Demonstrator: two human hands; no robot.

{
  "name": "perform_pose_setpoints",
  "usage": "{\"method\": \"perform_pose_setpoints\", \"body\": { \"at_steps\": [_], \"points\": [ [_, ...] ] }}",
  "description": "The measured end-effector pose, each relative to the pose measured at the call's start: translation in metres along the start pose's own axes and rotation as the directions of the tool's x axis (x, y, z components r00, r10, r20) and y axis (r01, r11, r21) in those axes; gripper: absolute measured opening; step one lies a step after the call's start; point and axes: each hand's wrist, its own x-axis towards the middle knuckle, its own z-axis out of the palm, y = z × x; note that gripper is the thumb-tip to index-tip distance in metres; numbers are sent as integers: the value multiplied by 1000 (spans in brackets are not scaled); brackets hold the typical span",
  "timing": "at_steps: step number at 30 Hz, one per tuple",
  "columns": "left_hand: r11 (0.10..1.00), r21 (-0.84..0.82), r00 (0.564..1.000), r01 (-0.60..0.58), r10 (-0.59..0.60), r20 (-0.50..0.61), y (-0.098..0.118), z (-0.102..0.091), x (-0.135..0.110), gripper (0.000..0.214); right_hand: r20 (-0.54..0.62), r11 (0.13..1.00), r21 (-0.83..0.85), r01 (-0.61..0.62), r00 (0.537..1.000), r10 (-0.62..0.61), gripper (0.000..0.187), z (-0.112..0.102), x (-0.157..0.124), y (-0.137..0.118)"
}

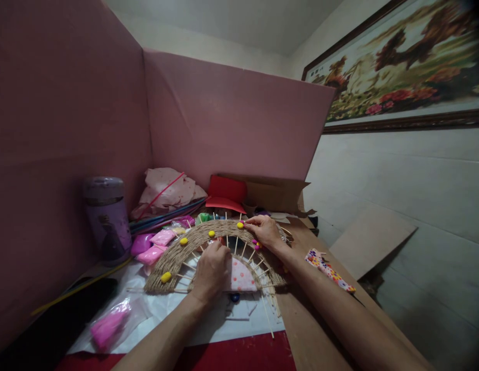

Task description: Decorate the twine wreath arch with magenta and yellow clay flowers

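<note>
A half-round fan of woven twine (193,243) on thin wooden sticks lies flat on white sheets. Small yellow clay balls (166,276) dot its arc, with a few pink ones near the right side. My left hand (212,270) rests, fingers curled down, on the fan's inner part beside a pink dotted piece (240,278). My right hand (265,230) sits at the top of the arc, fingertips pinched on a yellow ball (240,225).
Pink partition walls (69,129) close in the left and back. A purple bottle (106,216) stands at left, with pink clay packets (156,246) and a bag of pink clay (108,327) nearby. A red object (226,195), a cardboard box and a patterned strip (330,269) lie around.
</note>
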Motion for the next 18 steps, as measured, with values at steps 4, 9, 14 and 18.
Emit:
{"method": "perform_pose_setpoints", "body": {
  "at_steps": [4, 9, 14, 18],
  "points": [
    [1000, 6, 1000, -15, 15, -8, 1, -1, 0, 21, -15, 999, -29, 46, 999, -46, 18, -11, -8, -4],
    [1000, 10, 1000, -16, 16, -15, 2, 0, 0, 20, 15, 953, -230, 199, 979, -201, 28, -18, -23, -15],
    [1000, -12, 1000, -7, 7, -2, 2, -1, -1, 20, 83, 909, -337, 246, 969, -232, 27, -14, -25, -21],
    [1000, -15, 1000, -2, 2, -5, 2, -1, -1, 20, 84, 897, -367, 245, 970, -230, 24, -16, -24, -23]
  ]
}}
